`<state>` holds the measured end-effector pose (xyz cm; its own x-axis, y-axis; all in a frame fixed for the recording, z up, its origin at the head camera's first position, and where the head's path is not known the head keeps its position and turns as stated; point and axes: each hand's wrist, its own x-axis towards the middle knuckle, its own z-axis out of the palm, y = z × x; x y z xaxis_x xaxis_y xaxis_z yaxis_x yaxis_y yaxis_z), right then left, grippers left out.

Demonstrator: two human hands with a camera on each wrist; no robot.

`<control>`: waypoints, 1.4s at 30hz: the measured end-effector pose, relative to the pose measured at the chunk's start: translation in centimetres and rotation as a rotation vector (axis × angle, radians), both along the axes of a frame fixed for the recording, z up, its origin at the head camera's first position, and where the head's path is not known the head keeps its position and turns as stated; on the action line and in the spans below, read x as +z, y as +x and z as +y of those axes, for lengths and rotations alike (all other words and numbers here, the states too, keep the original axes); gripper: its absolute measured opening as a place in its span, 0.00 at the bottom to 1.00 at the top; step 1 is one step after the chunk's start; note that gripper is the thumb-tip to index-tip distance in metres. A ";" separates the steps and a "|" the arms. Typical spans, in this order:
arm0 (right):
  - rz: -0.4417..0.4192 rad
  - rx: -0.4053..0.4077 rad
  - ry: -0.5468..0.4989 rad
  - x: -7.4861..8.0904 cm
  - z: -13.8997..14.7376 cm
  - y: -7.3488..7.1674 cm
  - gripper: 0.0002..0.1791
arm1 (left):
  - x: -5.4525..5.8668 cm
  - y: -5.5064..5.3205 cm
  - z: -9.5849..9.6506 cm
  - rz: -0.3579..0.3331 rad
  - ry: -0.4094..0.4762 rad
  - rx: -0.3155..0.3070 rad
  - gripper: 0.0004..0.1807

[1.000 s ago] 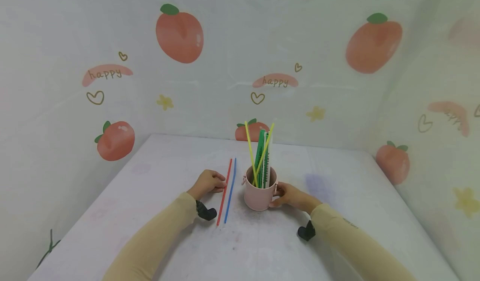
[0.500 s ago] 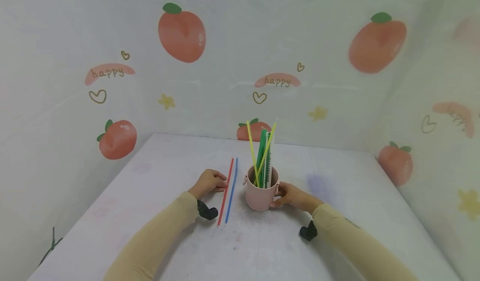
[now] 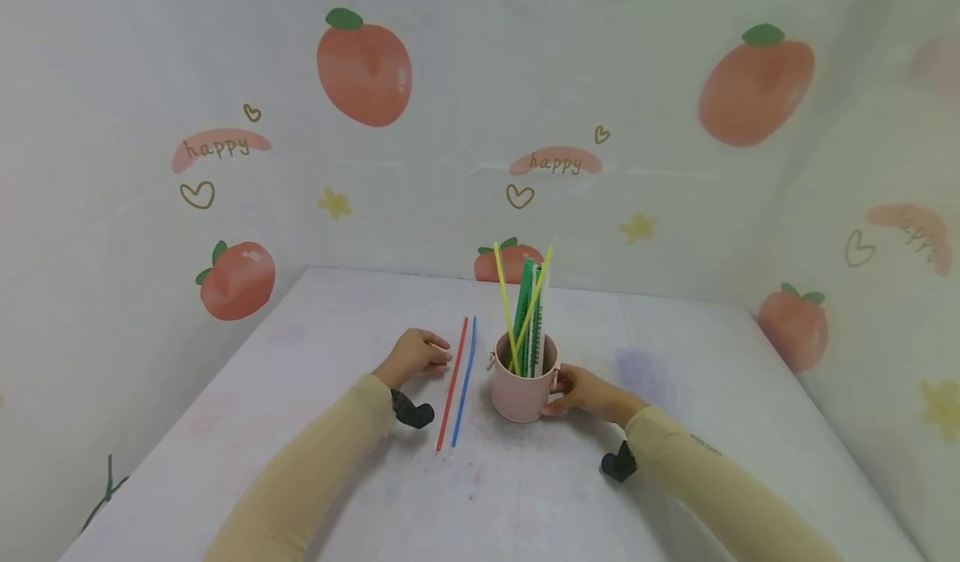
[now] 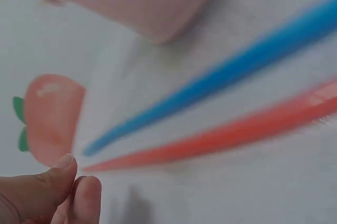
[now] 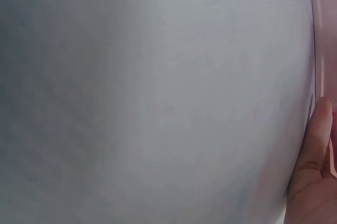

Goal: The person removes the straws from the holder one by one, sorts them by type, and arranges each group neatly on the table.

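Observation:
On the white table lie a red straw and a blue straw, side by side and pointing away from me. My left hand hovers just left of the red straw's upper half, fingers loosely bent and holding nothing. In the left wrist view its thumb and fingertips come close together near the far ends of both straws. A small pink bucket stands upright to the right of the straws. My right hand grips its right side, thumb along the wall; some fingers are hidden behind.
Two yellow straws cross inside the bucket, leaning among green and white printed sticks. Ring-like handles sit at the bucket's sides. Behind the table hangs a white curtain printed with peaches.
My left hand has lifted slightly up and away from the red straw it was touching. My right hand stays on the bucket, and both straws lie as before.

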<state>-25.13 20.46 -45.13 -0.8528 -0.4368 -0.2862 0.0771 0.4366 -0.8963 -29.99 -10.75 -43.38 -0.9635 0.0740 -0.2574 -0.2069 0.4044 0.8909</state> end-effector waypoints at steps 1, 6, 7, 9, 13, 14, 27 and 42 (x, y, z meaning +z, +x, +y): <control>0.000 -0.002 0.007 0.0 0.0 0.0 0.37 | 0.6 -0.1 0.0 0.001 0.008 0.004 0.15; -0.006 -0.001 0.012 0.1 0.1 0.0 0.39 | 4.0 -0.5 0.8 0.062 0.083 -0.025 0.17; -0.008 0.001 0.009 0.1 0.2 0.0 0.39 | 4.6 -0.5 1.0 0.080 0.100 -0.036 0.18; -0.009 0.008 0.003 0.1 0.2 0.0 0.39 | 5.7 -0.4 1.6 0.123 0.137 -0.063 0.17; -0.008 0.013 -0.001 0.1 0.2 0.0 0.39 | 7.2 0.0 3.1 0.207 0.210 -0.110 0.17; -0.008 0.011 -0.001 0.0 0.2 0.0 0.38 | 7.3 0.1 3.6 0.218 0.222 -0.117 0.17; -0.014 -0.004 0.021 -0.1 0.0 -0.1 0.36 | 6.3 0.5 7.0 0.114 0.344 -0.087 0.17; -0.001 0.009 0.015 -0.2 0.0 -0.3 0.37 | 5.7 0.5 7.6 0.091 0.380 -0.081 0.16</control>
